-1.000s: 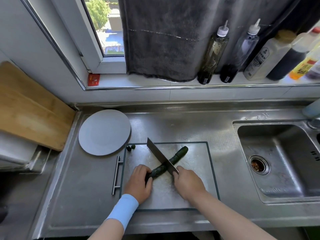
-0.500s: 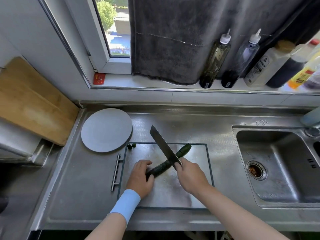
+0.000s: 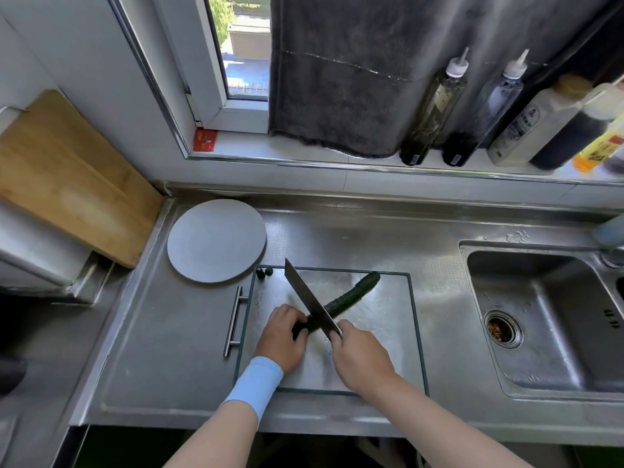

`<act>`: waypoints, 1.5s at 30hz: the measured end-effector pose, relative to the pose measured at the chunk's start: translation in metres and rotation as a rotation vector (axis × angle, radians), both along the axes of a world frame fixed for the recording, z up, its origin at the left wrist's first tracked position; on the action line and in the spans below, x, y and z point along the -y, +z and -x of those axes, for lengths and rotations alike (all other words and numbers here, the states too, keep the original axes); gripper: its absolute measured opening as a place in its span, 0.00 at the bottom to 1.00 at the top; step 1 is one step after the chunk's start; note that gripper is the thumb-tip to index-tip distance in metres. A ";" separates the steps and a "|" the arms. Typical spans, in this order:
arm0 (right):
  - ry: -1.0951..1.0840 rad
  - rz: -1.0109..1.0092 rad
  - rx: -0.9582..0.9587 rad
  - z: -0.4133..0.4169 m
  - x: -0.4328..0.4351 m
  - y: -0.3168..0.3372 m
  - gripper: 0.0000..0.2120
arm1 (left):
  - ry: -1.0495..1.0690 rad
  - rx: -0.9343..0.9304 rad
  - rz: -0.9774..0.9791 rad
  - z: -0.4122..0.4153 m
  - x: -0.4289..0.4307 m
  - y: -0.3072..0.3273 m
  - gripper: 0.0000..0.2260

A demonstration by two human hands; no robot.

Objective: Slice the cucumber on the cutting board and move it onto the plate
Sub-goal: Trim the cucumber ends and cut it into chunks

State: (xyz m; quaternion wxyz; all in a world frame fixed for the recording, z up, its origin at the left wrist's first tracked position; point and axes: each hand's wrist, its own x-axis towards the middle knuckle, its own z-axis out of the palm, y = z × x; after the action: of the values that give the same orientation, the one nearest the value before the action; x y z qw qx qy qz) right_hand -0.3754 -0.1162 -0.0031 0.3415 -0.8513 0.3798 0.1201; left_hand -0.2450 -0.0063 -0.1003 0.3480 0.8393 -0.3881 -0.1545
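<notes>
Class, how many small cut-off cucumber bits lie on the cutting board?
2: one bit at the board's far left corner, the other just right of it. More may hide under the left hand.

Steel counter: round grey plate back-left, just beside cutting board; sink right.

Nothing legible: print on the white bottle, the yellow bottle and the red sticker, all too blurred to read.
</notes>
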 end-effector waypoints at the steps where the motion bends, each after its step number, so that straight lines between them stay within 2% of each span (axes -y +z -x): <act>1: -0.002 0.006 -0.004 0.001 -0.001 0.000 0.10 | -0.006 0.002 0.002 -0.001 0.000 -0.001 0.07; 19: 0.014 0.012 -0.129 -0.012 -0.003 -0.013 0.10 | -0.038 -0.038 0.027 -0.008 -0.001 -0.007 0.07; 24: -0.034 -0.047 -0.107 -0.006 -0.005 -0.027 0.11 | -0.008 -0.043 0.056 -0.006 -0.002 -0.013 0.07; 34: -0.021 -0.028 -0.102 -0.019 -0.001 -0.029 0.12 | -0.015 -0.079 0.016 -0.011 -0.002 -0.013 0.07; 38: -0.054 -0.091 -0.068 -0.021 0.004 -0.022 0.12 | -0.070 -0.090 -0.083 -0.018 0.000 -0.005 0.10; 42: -0.106 -0.129 0.029 -0.020 0.012 -0.004 0.13 | 0.002 -0.112 -0.115 -0.034 0.004 0.008 0.11; 45: -0.123 -0.098 0.097 -0.025 0.025 0.012 0.12 | 0.009 -0.008 -0.126 -0.052 0.013 0.016 0.12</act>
State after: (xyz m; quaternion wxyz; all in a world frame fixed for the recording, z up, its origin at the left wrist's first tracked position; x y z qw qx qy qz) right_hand -0.3500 -0.1415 0.0090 0.4073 -0.8135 0.4079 0.0762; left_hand -0.1934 -0.0190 -0.0846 0.2968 0.8606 -0.3725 -0.1803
